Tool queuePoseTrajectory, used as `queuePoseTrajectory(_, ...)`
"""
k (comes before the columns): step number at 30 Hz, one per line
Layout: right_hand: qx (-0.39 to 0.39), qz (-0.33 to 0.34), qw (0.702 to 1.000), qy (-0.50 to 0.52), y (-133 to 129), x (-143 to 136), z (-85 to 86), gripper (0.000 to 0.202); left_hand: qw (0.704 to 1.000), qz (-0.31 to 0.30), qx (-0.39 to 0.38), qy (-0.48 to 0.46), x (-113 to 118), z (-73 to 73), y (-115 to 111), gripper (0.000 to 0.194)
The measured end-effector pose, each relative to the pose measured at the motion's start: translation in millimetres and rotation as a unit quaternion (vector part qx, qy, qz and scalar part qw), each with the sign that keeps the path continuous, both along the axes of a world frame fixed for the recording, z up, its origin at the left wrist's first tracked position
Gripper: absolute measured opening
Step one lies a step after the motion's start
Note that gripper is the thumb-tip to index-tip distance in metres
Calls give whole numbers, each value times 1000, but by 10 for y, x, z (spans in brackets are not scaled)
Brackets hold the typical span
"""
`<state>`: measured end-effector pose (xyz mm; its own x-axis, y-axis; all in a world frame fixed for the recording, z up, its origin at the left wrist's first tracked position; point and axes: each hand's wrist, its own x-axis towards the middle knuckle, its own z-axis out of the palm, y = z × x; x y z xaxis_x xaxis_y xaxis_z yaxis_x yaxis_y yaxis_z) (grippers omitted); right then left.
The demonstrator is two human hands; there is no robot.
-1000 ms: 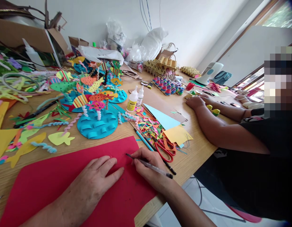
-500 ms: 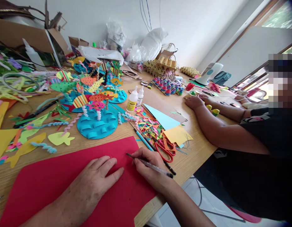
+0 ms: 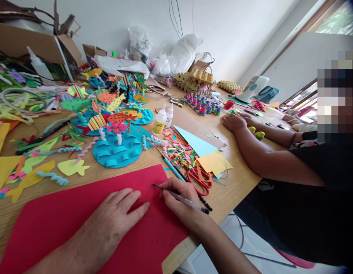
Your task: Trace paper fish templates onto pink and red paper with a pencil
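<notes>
A large red sheet of paper (image 3: 59, 213) lies on the wooden table in front of me. My left hand (image 3: 116, 213) rests flat on it with the fingers stretched out. Close by on the right, my right hand (image 3: 179, 199) grips a pen (image 3: 187, 201), whose tip touches the sheet near its upper right corner. A faint dark mark shows beside the tip. Just beyond my right hand lie red-handled scissors (image 3: 197, 182), a black pen (image 3: 206, 203) and a blue stick (image 3: 174, 169).
Paper fish on a round blue base (image 3: 117, 152) stand beyond the sheet. Near them are two glue bottles (image 3: 159, 121), paper scraps (image 3: 182, 152), a light blue paper (image 3: 196, 140) and egg cartons (image 3: 200, 78). At the right, a person's arms (image 3: 250, 144) rest on the table.
The pen tip has shifted very slightly right on the red sheet. My left hand stays in place. The person at the right has moved their head a little.
</notes>
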<state>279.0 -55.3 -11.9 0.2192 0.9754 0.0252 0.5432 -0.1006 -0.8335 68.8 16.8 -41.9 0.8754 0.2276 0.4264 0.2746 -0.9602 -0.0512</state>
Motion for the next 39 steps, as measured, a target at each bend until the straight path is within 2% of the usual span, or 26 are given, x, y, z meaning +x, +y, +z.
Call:
queuePoseTrajectory(5,1,13,1000,11,-13,3,-22,18,1000,20,-18,-7,10,-13,-41,59)
queuePoseTrajectory(10,-4,5,1000,7,-7,-1,-5,19,1000,1,-10,-11,12,7,-27,60)
queuePoseTrajectory(17,-6,8,1000,27,-11,4,-20,17,1000,11,-17,-8,11,5,-35,61)
queuePoseTrajectory(22,-7,-25,994,108,-26,7,-15,13,999,25,-18,-12,22,-5,-57,60)
queuePoseTrajectory(27,16,-47,976,213,-2,47,117,9,1000,17,-8,-5,23,20,-36,60)
queuePoseTrajectory(32,18,-40,985,168,80,79,199,2,1000,10,4,-14,21,41,-20,60)
queuePoseTrajectory(39,0,-25,994,108,92,39,45,9,1000,11,-26,-13,11,1,-29,61)
